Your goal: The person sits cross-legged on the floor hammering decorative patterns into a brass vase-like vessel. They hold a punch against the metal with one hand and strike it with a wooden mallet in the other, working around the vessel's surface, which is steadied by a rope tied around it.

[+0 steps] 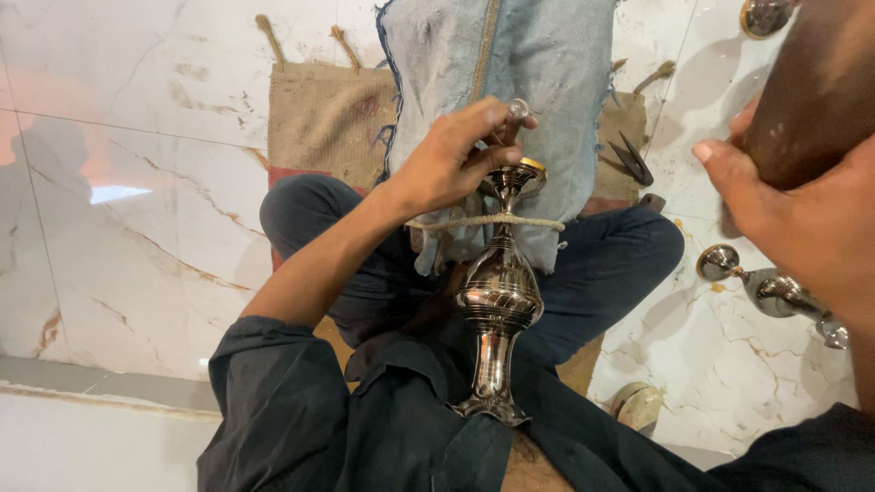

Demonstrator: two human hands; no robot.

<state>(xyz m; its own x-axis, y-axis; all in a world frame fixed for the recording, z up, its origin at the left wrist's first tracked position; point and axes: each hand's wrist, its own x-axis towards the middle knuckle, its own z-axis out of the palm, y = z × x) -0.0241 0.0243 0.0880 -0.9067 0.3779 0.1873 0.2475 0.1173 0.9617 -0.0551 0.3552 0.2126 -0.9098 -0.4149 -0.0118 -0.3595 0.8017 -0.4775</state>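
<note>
The polished, ribbed, vase-shaped metal stem [498, 301] stands upright against the person's chest, its flared foot nearest the body. At its top, the left hand [447, 164] has its fingers curled tight around a small metal-tipped tool [516, 111] pressed to the brass-rimmed upper cup [521, 173], so work there looks underway, not finished. A pale cord [488, 220] crosses the stem's neck. Right of the stem, the right hand [802, 228] is half open, empty as far as shows. Beyond it lies 1 similar metal piece [775, 293] on the marble floor [137, 182].
</note>
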